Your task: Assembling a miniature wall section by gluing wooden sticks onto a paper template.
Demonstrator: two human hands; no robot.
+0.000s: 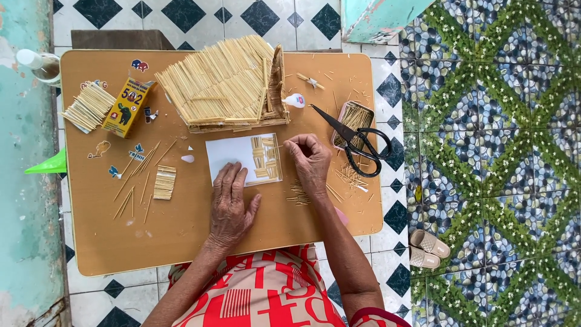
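Left hand (232, 204) spread flat on the lower edge of a white rectangular card (233, 156) at the centre of a low tan wooden table (181, 230), right hand (310, 160) pinching a thin pale wooden stick (277, 146) at the card's right edge, short glued stick rows (265, 158) on the card, large stick-built panel (224, 85) just above the card, black-handled scissors (354, 140) to the card's right, yellow glue box (127, 106) to its upper left.

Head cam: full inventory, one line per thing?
table: 1, tan, centre
stick model: 1, pale yellow, table top
white card: 1, white, under the hands
scissors: 1, black, right side
tray: 1, pink, under the scissors
glue box: 1, yellow, left side
stick bundle: 1, pale, far left
sandals: 2, beige, floor right
left hand: flat on the card
right hand: pinching a thin stick at the card
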